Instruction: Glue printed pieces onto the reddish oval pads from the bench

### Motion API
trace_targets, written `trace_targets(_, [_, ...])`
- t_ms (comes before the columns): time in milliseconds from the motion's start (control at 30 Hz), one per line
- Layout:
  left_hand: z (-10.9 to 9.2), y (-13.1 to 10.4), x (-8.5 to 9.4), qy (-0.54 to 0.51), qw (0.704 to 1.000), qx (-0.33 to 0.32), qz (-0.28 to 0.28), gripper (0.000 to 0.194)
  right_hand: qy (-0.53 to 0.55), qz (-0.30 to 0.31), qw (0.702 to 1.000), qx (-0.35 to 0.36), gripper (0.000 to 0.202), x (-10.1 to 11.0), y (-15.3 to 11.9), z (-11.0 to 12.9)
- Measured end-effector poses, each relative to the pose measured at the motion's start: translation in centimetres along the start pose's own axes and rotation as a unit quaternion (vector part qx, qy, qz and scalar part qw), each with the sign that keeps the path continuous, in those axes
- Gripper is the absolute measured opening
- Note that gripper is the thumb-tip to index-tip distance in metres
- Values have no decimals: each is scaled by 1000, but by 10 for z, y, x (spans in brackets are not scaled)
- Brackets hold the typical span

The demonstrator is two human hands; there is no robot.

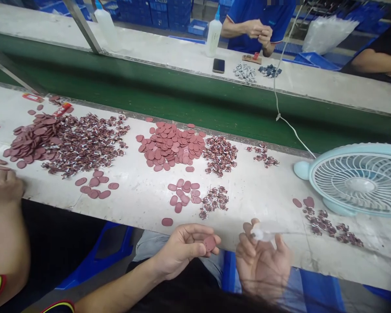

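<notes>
Holding: left hand [182, 248] pinches 1 reddish oval disc [210, 243] between thumb and fingertips, right at the near table [143, 200] edge, so that grip is closed on the disc.
Right hand: right hand [262, 261] is palm up, fingers curled round a small clear squeeze bottle [263, 231] with its thin nozzle pointing off to the right; it's blurry, but the grip looks wrapped on it.
Doing it well: my guess is keep the disc flat and steady, bring the nozzle tip in close, and go easy on the squeeze so nothing runs over the edge onto the fingers.
Just ahead: a small cluster of loose discs [184, 195] with a little heap of metal-looking bits [214, 201] beside it.
Left side: another person's hand [1, 182] rests on the table near a big disc pile [32, 139].
Middle: a bigger pile of discs [171, 145] with more small bits next to it.
Right: a pale blue fan [358, 180] sits on the table.
Far: green conveyor belt [182, 98], then a worker in blue [260, 21] at the opposite bench, with a phone [218, 65] and white bottle [213, 37] nearby.
</notes>
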State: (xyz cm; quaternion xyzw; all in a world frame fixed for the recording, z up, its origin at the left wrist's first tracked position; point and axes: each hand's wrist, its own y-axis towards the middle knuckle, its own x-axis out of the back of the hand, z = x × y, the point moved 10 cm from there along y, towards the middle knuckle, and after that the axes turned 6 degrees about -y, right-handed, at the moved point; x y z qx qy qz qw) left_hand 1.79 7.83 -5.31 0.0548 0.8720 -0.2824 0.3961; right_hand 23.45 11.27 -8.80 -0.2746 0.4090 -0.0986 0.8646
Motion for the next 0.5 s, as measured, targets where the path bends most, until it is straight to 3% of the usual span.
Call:
trace_targets(67, [-2, 1, 5, -9, 1000, 2, -16, 23, 190, 110, 968, -121, 24, -16, 27, -1])
trace_targets(133, [-1, 3, 14, -31, 998, -2, -45, 24, 219, 152, 953, -141, 19, -14, 50, 10])
trace_targets(233, [0, 6, 35, -57, 994, -17, -90, 43, 175, 170, 963, -114, 19, -5, 60, 17])
trace_targets(367, [-10, 0, 58, -65, 991, -24, -113, 50, -15, 115, 993, -28, 43, 2, 32, 8])
trace_targets(433, [-19, -4, 65, -66, 990, -31, -118, 47, -161, 73, 984, 17, 38, -6, 19, -1])
trace_targets(500, [-26, -7, 67, -65, 990, -38, -120, 42, -282, 51, 956, 55, 23, -24, 16, -13])
